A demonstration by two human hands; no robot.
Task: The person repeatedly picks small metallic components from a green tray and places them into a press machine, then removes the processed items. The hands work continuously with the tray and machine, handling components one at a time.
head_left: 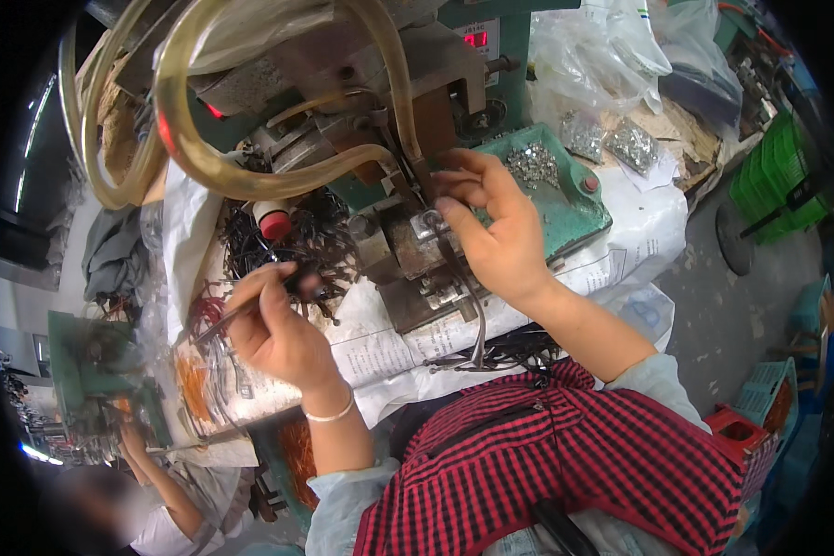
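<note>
My left hand (273,329) is closed around a slim dark stick-like tool (215,326), over the left side of the bench. Just beyond it lies a heap of dark strips or short leads (329,232). My right hand (500,227) is at the bench machine, thumb and fingers bent together beside its upright metal head (419,176). Whatever those fingertips hold is too small or hidden to make out. Below them is the metal die block (426,227). A thin dark strap or lead (473,310) hangs from the block toward my apron.
Thick yellowish hoses (181,139) loop over the machine. A red-topped button (273,222) stands left of the block. Right is a green tray (574,222) with small metal parts (531,165), near plastic bags (593,56). A co-worker's arm (162,482) shows at lower left; green crates (769,176) stand right.
</note>
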